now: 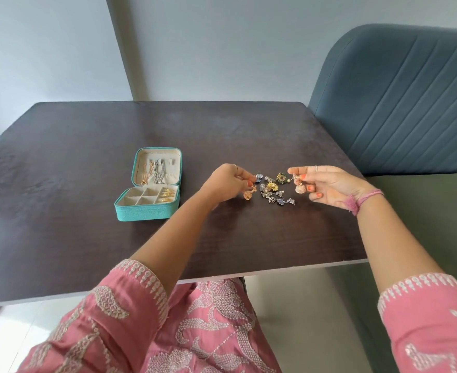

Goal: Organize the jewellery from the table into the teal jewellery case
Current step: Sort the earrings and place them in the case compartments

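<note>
I sit at a dark wooden worktop (87, 238) and both my hands are over a small heap of jewellery (273, 190) near the middle of it. My left hand (228, 184) is at the left side of the heap; its fingers (248, 176) are curled and pinch the top of a golden bell-shaped earring (248, 195), which hangs just under them, close to the worktop. My right hand (329, 185) is at the right side of the heap with the palm turned up. Its thumb and first finger pinch the hook of a second bell-shaped earring (300, 188), paler gold, and this one hangs down beside my other fingers, which are loosely bent. Between the two hands the heap stays on the worktop: I can see a yellow flower piece, some blue pieces and some silver pieces, but they are too small to name each one.

The teal case (146, 211) stands open to the left of my left hand, well apart from the heap. Its lid (157, 168) is upright and some chains hang inside it. The lower tray has small compartments, and the right ones hold gold pieces.

A blue padded seat (399, 103) is behind the right edge of the worktop.
</note>
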`<state>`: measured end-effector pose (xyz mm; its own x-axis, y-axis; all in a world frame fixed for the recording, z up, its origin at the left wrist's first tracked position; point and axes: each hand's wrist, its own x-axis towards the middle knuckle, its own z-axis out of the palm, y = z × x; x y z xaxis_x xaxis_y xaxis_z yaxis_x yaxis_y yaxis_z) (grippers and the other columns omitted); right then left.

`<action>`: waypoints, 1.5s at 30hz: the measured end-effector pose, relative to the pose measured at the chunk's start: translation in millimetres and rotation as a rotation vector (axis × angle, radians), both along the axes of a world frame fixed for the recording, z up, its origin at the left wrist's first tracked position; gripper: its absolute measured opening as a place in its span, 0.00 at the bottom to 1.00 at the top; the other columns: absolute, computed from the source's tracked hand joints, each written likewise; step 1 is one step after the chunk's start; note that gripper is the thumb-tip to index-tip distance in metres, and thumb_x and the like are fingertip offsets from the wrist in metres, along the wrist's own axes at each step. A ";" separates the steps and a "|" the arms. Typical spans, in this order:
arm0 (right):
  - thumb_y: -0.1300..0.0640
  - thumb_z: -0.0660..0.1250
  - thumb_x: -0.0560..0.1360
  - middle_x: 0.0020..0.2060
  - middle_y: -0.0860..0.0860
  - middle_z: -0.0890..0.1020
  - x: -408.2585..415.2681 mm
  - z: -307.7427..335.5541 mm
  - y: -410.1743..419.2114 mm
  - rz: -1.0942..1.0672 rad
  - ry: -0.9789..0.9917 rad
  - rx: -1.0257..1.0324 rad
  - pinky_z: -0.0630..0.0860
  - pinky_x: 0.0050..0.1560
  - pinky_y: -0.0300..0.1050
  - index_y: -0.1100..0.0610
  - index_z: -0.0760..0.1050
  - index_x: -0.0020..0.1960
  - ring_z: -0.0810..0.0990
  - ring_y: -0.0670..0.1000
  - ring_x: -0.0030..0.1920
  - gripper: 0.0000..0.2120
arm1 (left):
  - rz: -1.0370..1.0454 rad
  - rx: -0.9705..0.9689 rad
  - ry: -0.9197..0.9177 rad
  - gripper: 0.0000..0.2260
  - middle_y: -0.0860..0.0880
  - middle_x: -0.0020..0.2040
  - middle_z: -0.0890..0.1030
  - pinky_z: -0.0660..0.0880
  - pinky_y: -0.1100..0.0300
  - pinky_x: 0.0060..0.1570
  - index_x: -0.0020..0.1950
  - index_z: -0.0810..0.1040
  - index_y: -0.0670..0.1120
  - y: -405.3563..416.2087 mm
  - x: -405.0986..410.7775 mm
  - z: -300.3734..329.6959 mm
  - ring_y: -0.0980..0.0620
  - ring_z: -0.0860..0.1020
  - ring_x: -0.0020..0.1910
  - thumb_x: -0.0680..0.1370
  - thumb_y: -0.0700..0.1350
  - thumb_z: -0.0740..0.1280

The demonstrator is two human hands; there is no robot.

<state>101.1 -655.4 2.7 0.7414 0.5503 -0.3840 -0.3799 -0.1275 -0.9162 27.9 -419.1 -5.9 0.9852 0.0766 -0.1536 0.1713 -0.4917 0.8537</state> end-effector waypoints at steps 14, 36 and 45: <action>0.67 0.64 0.77 0.37 0.52 0.82 -65.1 3.6 53.8 -0.227 -0.283 0.080 0.78 0.36 0.35 0.60 0.78 0.53 0.81 0.46 0.35 0.08 | -0.026 -0.286 -0.036 0.07 0.55 0.43 0.78 0.67 0.65 0.39 0.53 0.81 0.51 10.5 -18.4 15.3 0.59 0.72 0.38 0.79 0.43 0.65; 0.63 0.73 0.71 0.35 0.55 0.82 -81.4 7.9 89.0 -0.337 -0.428 0.153 0.78 0.36 0.37 0.60 0.82 0.47 0.81 0.47 0.34 0.05 | 0.010 -0.599 0.010 0.07 0.54 0.41 0.81 0.67 0.67 0.34 0.53 0.83 0.48 16.1 -37.2 28.9 0.60 0.74 0.36 0.75 0.45 0.71; 0.65 0.68 0.74 0.41 0.55 0.85 -79.5 17.8 107.4 -0.182 -0.238 0.318 0.80 0.44 0.38 0.65 0.79 0.53 0.85 0.51 0.43 0.08 | 0.066 -0.501 -0.058 0.10 0.51 0.41 0.84 0.66 0.68 0.33 0.51 0.84 0.47 41.3 -45.0 38.2 0.61 0.76 0.34 0.70 0.43 0.75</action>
<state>21.7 -548.0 20.5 0.8846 0.4658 -0.0231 -0.1436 0.2249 -0.9637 -17.0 -377.8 32.3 0.9887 0.0695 -0.1328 0.1338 -0.0093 0.9910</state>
